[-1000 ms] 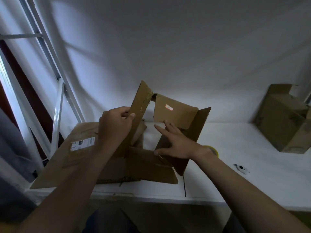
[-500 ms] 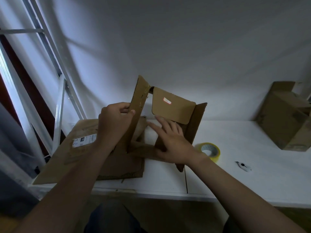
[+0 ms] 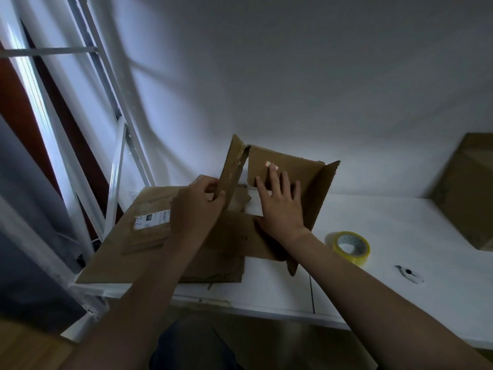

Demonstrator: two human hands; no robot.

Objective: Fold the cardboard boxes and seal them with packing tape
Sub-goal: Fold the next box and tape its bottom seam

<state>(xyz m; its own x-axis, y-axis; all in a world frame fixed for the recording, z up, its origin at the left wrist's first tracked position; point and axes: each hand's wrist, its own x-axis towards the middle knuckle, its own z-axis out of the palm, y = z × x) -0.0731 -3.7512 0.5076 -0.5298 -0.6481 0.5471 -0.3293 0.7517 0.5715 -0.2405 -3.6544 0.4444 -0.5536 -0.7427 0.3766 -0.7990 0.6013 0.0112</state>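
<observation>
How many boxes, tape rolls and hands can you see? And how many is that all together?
Cardboard boxes: 3: the half-folded box, the flat box and the far box.
Tape rolls: 1: the yellow tape roll.
Hands: 2: the left hand and the right hand.
Total: 6

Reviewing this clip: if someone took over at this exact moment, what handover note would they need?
Left hand: pinches the left panel of the half-formed box.
Right hand: fingers straight, flat against the box's far flap.
Tape roll: on the table, right of the box, in neither hand.
Flattened cardboard: to the box's left, at the table's edge. Another brown box sits far right.
Done: box opened into shape, flaps standing.
Left: fold the flaps shut, tape the seam, then likely the flattened piece.
</observation>
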